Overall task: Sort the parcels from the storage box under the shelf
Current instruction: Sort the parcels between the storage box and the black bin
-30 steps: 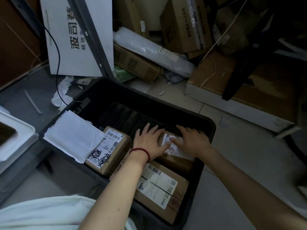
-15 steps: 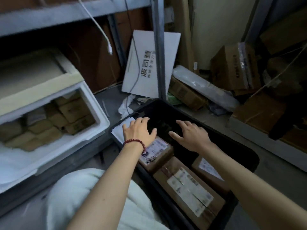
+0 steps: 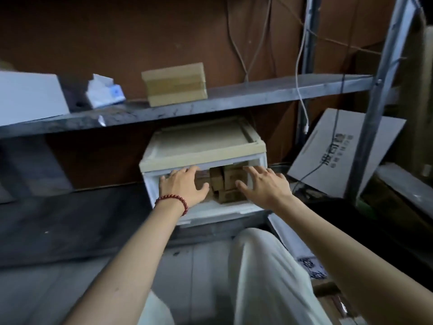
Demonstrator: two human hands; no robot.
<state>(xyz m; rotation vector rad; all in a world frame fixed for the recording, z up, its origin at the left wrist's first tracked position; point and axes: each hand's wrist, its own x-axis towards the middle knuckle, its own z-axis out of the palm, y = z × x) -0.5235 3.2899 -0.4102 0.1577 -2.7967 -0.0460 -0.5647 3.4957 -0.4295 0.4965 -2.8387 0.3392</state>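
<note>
Under the grey metal shelf sits a white foam storage box, its front open. Brown cardboard parcels are stacked inside, between and just beyond the left hand and right hand. The fingers of both are spread and released, grasping nothing.

Storeroom, metal shelf, stacked parcels

Taped carton, tissue pack, leaning cardboard
</note>
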